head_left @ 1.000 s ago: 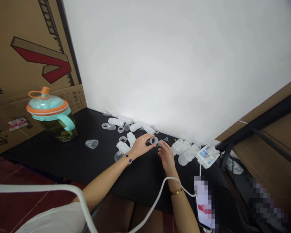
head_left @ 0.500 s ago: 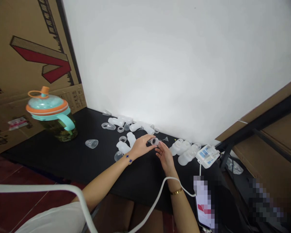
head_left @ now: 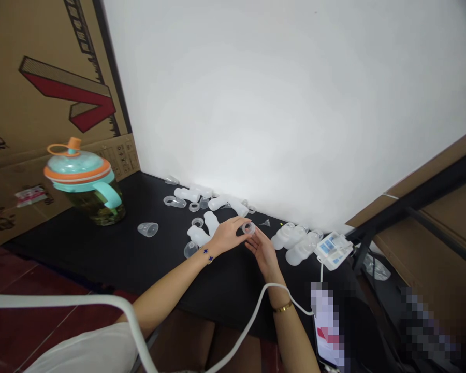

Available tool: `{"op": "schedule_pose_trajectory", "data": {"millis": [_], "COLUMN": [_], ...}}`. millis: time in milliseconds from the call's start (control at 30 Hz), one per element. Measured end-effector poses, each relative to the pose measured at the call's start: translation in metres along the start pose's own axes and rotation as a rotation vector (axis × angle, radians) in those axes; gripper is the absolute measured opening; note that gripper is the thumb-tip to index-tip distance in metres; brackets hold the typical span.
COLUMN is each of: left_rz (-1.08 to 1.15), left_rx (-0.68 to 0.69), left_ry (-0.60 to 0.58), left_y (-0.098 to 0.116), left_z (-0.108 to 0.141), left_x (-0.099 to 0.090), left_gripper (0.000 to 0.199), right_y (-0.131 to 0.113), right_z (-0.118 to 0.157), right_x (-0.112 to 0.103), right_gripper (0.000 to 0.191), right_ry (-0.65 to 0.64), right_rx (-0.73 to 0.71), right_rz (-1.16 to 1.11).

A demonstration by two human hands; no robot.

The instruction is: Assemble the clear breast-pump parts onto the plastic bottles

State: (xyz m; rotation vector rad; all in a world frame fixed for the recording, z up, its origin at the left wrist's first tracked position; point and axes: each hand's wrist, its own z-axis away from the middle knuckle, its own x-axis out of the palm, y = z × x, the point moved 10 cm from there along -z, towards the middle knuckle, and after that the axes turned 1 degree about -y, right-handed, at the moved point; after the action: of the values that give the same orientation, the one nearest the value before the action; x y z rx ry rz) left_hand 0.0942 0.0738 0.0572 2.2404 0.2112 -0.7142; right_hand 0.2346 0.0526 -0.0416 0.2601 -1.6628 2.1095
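Well right of the lidded jug [head_left: 81, 178], the left hand [head_left: 228, 235] pinches a translucent ring [head_left: 244, 228]. The right hand [head_left: 264, 253] is close against it, fingertips hard to make out; whether it grips anything, I cannot tell.

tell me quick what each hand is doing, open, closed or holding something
Left hand: closed, holding a clear ring between thumb and fingers.
Right hand: fingertips at the ring; whether they grip anything cannot be told.

I hold a small translucent plastic ring [head_left: 249, 234] in my left hand [head_left: 228, 235], pinched between thumb and fingers, its round opening turned toward me, its right edge at my right hand's [head_left: 264, 255] fingertips.
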Motion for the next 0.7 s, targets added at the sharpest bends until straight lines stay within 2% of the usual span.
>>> {"op": "schedule_pose_trajectory", "data": {"millis": [333,700], "left_rz": [-0.138,-0.207], "left_rx": [0.075,0.098], "left_ry": [-0.030,-0.034], "left_y": [0.006,0.004], "left_z": [0.003,0.004], "left_x": [0.009,0.012], "left_gripper": [0.032,0.032], "right_y": [0.003,0.006], "right_z": [-0.002,-0.004], "right_x": [0.004,0.006], "right_gripper": [0.029,0.023], "right_ry": [-0.021,-0.042], "right_rx": [0.001,0.018], "right_rz": [-0.062,-0.119]}}
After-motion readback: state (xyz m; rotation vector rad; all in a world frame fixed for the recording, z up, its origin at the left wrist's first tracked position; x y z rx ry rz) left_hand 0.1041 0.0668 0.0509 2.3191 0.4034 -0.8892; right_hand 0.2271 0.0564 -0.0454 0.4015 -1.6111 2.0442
